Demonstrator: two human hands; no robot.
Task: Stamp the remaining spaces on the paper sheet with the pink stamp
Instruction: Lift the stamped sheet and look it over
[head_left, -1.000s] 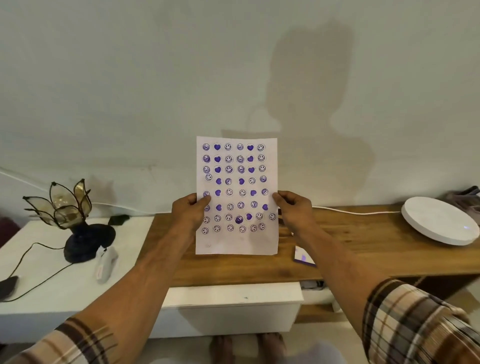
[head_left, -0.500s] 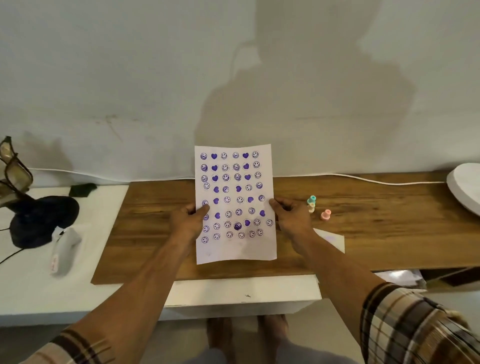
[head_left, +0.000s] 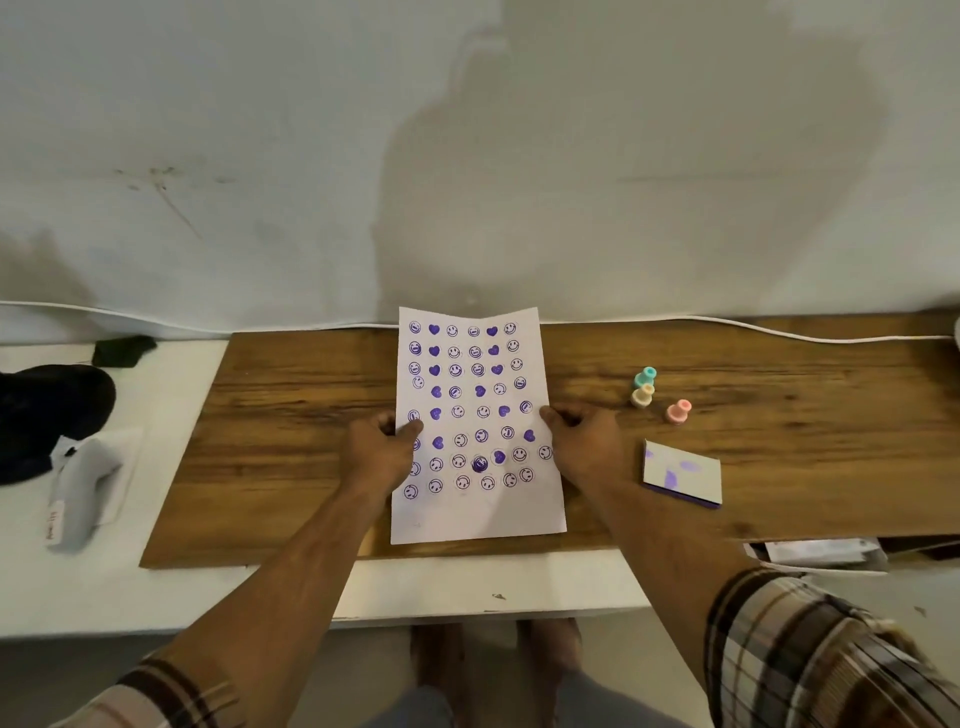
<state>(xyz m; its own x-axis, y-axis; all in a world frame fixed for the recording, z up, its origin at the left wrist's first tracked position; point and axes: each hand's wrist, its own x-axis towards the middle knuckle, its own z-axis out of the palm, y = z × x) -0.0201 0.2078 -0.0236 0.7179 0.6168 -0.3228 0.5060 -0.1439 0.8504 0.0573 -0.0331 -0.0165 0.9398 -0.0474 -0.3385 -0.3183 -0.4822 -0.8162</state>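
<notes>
A white paper sheet (head_left: 475, 514) covered with rows of purple smiley and heart stamps is held over the wooden board (head_left: 291, 415), its bottom strip blank. My left hand (head_left: 376, 449) pinches its left edge and my right hand (head_left: 584, 441) pinches its right edge. The pink stamp (head_left: 678, 412) stands on the board to the right of the sheet, apart from both hands. A purple ink pad (head_left: 681, 473) lies just in front of it.
A teal stamp (head_left: 647, 375) and a cream stamp (head_left: 642, 396) stand left of the pink one. A white cable (head_left: 779, 332) runs along the wall. On the white cabinet (head_left: 171, 587) at left sit a black lamp base (head_left: 49, 410) and a grey-white device (head_left: 83, 491).
Both hands have lowered the sheet from upright in front of the wall toward the board. My view tilted down and right, bringing the stamps and ink pad into sight.
</notes>
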